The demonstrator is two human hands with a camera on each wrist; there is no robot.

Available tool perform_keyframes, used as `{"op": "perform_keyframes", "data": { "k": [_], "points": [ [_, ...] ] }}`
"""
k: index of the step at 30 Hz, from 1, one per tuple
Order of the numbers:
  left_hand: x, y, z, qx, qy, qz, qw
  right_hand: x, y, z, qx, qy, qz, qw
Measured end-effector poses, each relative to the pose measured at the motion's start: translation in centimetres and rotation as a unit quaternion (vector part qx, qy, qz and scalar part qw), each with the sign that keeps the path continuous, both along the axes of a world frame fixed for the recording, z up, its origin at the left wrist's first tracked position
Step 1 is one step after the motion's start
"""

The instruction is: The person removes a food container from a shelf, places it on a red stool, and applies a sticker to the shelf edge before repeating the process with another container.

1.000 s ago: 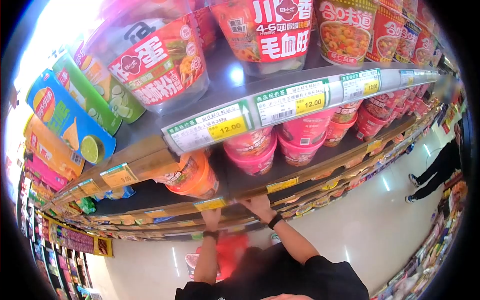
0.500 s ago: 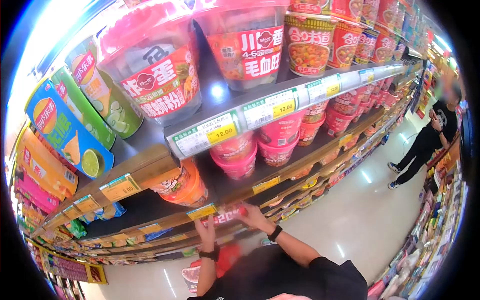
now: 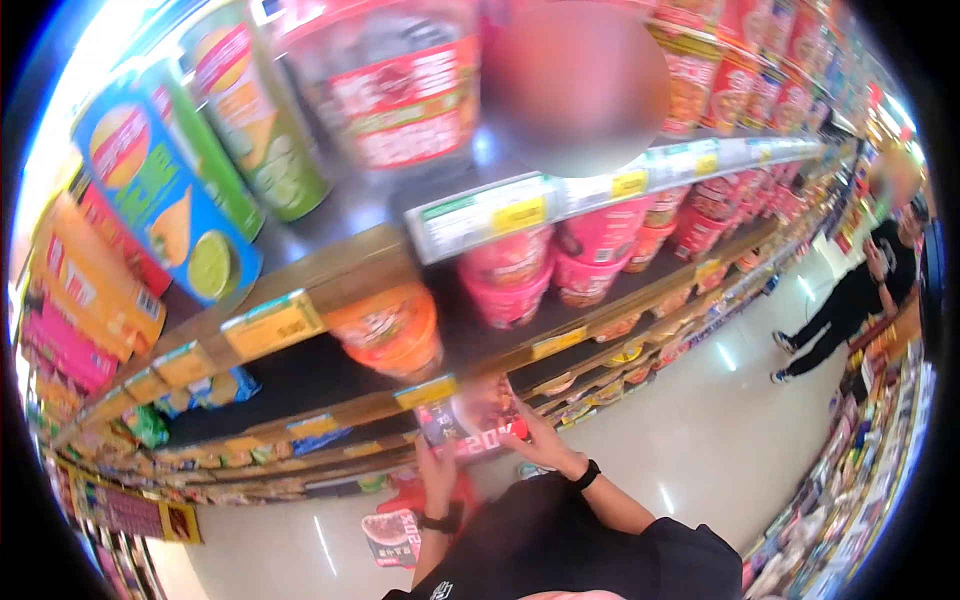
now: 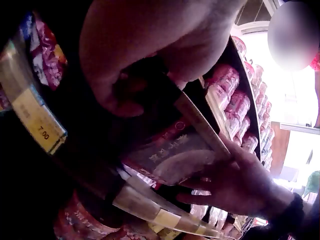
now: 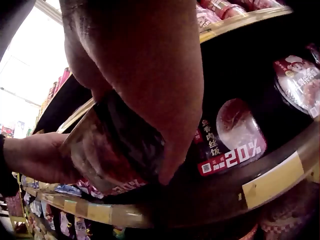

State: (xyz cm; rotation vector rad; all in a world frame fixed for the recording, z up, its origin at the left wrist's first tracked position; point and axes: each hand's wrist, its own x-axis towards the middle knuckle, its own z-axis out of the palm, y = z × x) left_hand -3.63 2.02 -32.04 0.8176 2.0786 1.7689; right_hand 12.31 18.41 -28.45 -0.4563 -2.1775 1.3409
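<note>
Both hands hold a black-and-red boxed rice meal (image 3: 488, 418) with a pale food picture and a "20%" mark, in front of a lower shelf. My left hand (image 3: 437, 477) grips one end; its fingers curl over the dark edge in the left wrist view. My right hand (image 3: 545, 448) holds the opposite end, with its thumb along the carton edge (image 4: 197, 120) in that view. Behind my right hand, a similar boxed meal (image 5: 235, 135) stands on the shelf in the right wrist view.
Orange tubs (image 3: 392, 335) and pink tubs (image 3: 505, 285) fill the shelf above. Chip canisters (image 3: 160, 190) stand upper left. Another boxed meal (image 3: 392, 537) lies by a red bag-like thing (image 3: 415, 495) below my left forearm. A person (image 3: 880, 270) stands in the aisle at right.
The boxed meal has come out from under the shelf edge toward me, held in both hands. The head view has shifted, and the person at right has come into fuller view.
</note>
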Motion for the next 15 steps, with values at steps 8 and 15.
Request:
{"op": "perform_keyframes", "data": {
  "k": [8, 15],
  "points": [
    [1.3, -4.0, 3.4, 0.006, -0.01, 0.051, 0.999, -1.6, -2.2, -0.8, -0.021, -0.022, 0.076, 0.997],
    [1.4, -7.3, 0.9, 0.0, -0.116, 0.088, 0.989, -2.7, -3.4, 0.1, -0.057, -0.055, 0.159, 0.984]
  ]
}}
